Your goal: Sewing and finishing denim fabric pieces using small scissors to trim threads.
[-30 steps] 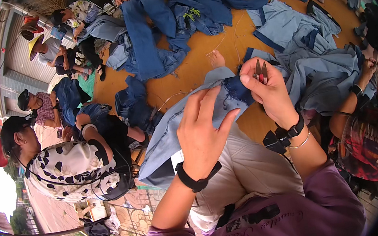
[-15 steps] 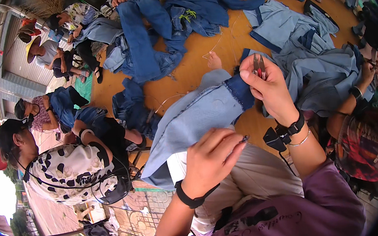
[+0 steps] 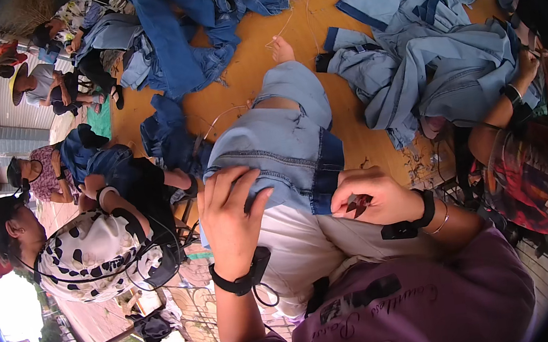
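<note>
Head view, centre: holding red metal snips (image 3: 359,205) in right hand (image 3: 385,198), with left hand (image 3: 230,214) loosely spread on pale-blue denim garment (image 3: 273,161). Apparently positioning; calls for steadying next.

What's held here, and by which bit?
Right hand: the denim garment by its dark hem, and thread snips in the palm. Left hand: on the garment, grip unclear.

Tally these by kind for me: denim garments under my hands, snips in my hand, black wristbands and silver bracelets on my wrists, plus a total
Denim garment: 1
Snips: 1
Black wristbands: 2
Silver bracelet: 1
Total: 5
</note>
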The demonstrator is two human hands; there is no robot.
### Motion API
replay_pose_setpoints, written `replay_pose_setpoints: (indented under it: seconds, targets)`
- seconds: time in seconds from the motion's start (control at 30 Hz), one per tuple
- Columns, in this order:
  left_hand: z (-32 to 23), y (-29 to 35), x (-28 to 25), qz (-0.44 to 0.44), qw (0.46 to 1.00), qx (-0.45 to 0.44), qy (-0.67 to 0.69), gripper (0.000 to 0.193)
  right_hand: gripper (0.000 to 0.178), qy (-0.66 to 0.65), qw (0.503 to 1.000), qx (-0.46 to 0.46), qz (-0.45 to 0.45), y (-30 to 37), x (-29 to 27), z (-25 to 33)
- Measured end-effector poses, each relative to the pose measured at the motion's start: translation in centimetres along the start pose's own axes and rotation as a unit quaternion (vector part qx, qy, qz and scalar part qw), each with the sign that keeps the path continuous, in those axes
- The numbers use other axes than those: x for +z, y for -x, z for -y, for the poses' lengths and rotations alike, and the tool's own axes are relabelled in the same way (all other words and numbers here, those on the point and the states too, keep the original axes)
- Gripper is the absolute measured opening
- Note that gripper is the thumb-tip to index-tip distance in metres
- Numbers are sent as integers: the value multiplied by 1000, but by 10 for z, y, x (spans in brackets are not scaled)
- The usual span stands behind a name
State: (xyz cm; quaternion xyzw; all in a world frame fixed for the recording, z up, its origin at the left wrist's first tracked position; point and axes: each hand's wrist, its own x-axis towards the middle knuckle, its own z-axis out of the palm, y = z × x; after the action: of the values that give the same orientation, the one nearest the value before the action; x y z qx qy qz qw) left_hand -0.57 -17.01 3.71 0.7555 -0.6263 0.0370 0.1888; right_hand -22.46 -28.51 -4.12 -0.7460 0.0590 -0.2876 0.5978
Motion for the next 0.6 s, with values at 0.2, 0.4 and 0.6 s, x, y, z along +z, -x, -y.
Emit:
replay_pose_setpoints:
  seconds: [0.2, 0.4, 0.6]
  targets:
    - [4, 23, -2, -3, 998, -62, -2, 34, 15, -16, 999, 21, 28, 9, 8, -5]
    - [8, 38, -5, -1, 994, -110, 26, 35, 15, -50, 995, 79, 29, 17, 9, -14]
    - [15, 50, -8, -19, 992, -121, 41, 34, 12, -94, 963, 249, -50, 13, 3, -33]
